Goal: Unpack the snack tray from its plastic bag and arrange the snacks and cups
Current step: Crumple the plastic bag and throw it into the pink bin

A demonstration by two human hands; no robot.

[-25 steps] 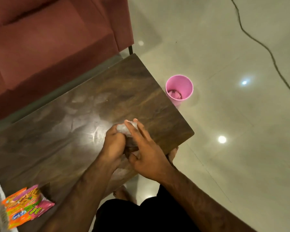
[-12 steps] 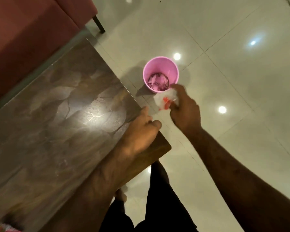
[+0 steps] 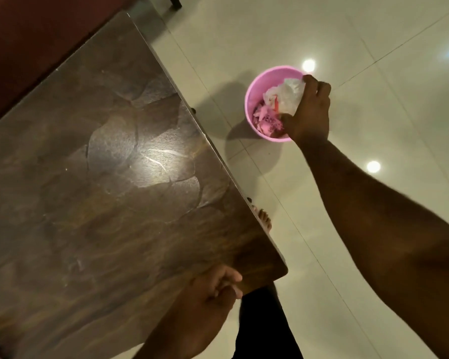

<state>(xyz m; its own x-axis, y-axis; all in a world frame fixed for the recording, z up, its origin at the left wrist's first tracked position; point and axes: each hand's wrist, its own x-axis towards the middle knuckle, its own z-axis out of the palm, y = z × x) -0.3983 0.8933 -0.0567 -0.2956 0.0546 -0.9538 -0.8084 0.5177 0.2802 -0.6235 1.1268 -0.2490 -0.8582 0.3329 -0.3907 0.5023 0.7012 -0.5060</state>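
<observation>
While the pink bin (image 3: 254, 104) stands on the floor beside the table (image 3: 88, 177):
Right hand (image 3: 310, 112): closed on crumpled plastic bag (image 3: 287, 95), held over the bin.
Left hand (image 3: 208, 294): loosely curled, nothing held, at the table's near edge.

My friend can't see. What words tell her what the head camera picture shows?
A person's right hand pushes a crumpled clear plastic bag into a small pink plastic bin on the pale tiled floor. Their left hand, loosely curled, rests at the corner of a dark wooden table.

Pink bin (image 3: 254, 99) near rim hidden behind right hand (image 3: 309, 112). Tabletop (image 3: 101, 177) cut off at left edge. Lower-left corner item unreadable.
</observation>
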